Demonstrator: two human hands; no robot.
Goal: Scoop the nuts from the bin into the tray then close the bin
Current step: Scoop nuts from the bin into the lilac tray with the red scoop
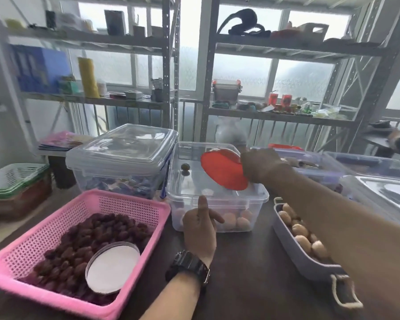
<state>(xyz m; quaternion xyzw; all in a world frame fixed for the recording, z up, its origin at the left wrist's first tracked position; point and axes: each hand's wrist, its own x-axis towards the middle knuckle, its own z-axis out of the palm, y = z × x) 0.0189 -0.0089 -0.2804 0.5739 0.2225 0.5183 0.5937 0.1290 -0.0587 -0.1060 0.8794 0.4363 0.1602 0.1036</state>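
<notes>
Item: clear bin, open, holding a low layer of pale nuts along its near wall.

Right hand: fingers closed on the rim of a red scoop, held tilted above the bin's far side. Whether the scoop carried nuts could not be told; only its underside showed.

Left hand: holding nothing, loosely curled with one finger raised, touching or just short of the bin's near wall.

Tray: lavender, below and right of the scoop grip, under the right forearm, already holding nuts.

Risks, as judged: the scoop was gripped only at its edge and steeply tilted, so any load could slide out. The forearm crossing the tray could knock it. With few nuts left, digging could shove the light bin unless the left hand braced it. No lid for this bin could be identified.
</notes>
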